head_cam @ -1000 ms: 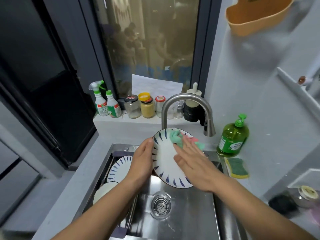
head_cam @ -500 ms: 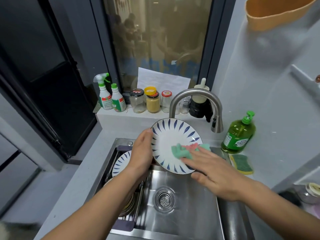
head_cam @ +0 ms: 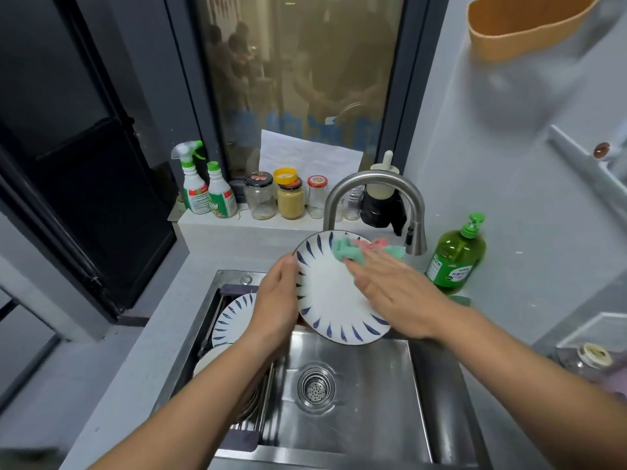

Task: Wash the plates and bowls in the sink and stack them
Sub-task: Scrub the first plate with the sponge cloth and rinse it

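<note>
Right fingers (head_cam: 368,271) lay straight and close together, pressing a green-and-pink cloth (head_cam: 346,252) flat on the upper face of the plate (head_cam: 330,296); right hand (head_cam: 400,295) pinched nothing, only pushed. Left fingers (head_cam: 286,269): thumb sat on the plate's left rim, the rest went behind it and were hidden, so the left hand (head_cam: 274,300) read as gripping the rim. The plate was tilted up, face to the camera, held in the air over the back of the sink (head_cam: 366,422), just under the faucet (head_cam: 373,183); no water seen coming from the spout; no suds visible, cannot tell if the plate was soaped. Judged step: wiping this plate, mid-wash; its rinse and stacking looked left to do. A rack (head_cam: 266,412) sat on the left side of the sink; a second plate (head_cam: 234,320) with the same blue pattern lay in it, and a pale dish (head_cam: 210,359) just below, partly under the left forearm; cannot tell whether those were washed or waiting, or whether the pale one was a bowl. No dishes lay around the drain (head_cam: 316,388). A soap bottle (head_cam: 456,261) stood on the desk (head_cam: 129,361) right of the faucet. Judged overall: part way through, count unclear.
</note>
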`<state>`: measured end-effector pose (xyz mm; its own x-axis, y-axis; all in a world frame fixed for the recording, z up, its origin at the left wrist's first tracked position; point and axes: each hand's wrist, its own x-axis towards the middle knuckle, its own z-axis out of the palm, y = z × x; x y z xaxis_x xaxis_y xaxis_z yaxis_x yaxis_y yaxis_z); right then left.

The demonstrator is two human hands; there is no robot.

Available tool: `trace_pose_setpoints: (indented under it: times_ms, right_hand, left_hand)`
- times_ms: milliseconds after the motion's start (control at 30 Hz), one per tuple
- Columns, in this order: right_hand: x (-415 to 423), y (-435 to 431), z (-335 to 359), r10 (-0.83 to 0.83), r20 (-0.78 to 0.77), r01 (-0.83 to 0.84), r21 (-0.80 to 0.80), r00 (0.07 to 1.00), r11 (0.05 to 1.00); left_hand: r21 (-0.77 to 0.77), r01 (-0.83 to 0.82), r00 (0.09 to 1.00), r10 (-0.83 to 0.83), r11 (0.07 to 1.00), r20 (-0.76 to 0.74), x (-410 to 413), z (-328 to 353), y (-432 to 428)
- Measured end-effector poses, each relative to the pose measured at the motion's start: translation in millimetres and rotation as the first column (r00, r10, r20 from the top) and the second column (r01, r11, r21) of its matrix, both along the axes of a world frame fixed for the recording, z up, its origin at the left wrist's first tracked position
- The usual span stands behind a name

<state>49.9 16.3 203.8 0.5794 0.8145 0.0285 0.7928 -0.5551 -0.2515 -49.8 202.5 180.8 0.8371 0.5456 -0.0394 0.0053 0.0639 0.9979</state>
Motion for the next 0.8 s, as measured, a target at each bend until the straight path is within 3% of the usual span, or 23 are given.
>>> trace_pose_setpoints:
  times_ms: [33, 100, 167, 233, 300, 367, 500, 633, 800]
  right_hand:
    - [-7, -8, -5, 0.012, 0.081, -0.009, -0.037, 0.997, 0.999]
    - [-26, -17, -16, -0.018, 0.103, 0.022, -0.038, 0.995, 0.999]
    - [-35, -14, -23, -0.134, -0.032, 0.135, 0.020, 0.990, 0.991]
    - [-35, 3, -15, -0.187, -0.291, 0.229, 0.116, 0.938, 0.967]
    - [-41, 22, -1, -0.097, -0.443, 0.231, 0.260, 0.891, 0.938]
    - [-51, 33, 11, 0.028, -0.471, 0.143, 0.324, 0.882, 0.935]
    - [-64, 21, 15, 0.135, -0.476, -0.014, 0.249, 0.869, 0.968]
    - [-62, -10, 12, 0.182, -0.423, -0.090, 0.229, 0.888, 0.969]
    - [-12, -45, 8, 0.164, -0.096, -0.163, 0.023, 0.982, 0.986]
  left_hand:
    - [0.020, 0.001, 1.000, -0.002, 1.000, 0.014, 0, 2, 3]
    - [0.045, 0.006, 1.000, -0.007, 0.999, 0.029, -2, 3, 5]
    - [0.044, 0.012, 0.999, -0.014, 0.999, 0.029, -6, 0, -2]
    - [0.060, 0.056, 0.998, -0.057, 0.997, 0.015, -7, -2, -14]
    - [0.043, 0.080, 0.997, -0.080, 0.996, 0.003, -6, -1, -23]
    - [-0.007, 0.066, 0.998, -0.066, 0.998, 0.003, -1, -1, -19]
    - [-0.093, -0.009, 1.000, 0.007, 0.996, -0.013, 5, 1, -3]
    - [-0.076, -0.048, 0.999, 0.047, 0.996, -0.010, 4, 8, 7]
    - [-0.043, -0.012, 0.999, 0.010, 0.999, -0.043, 3, 9, 4]
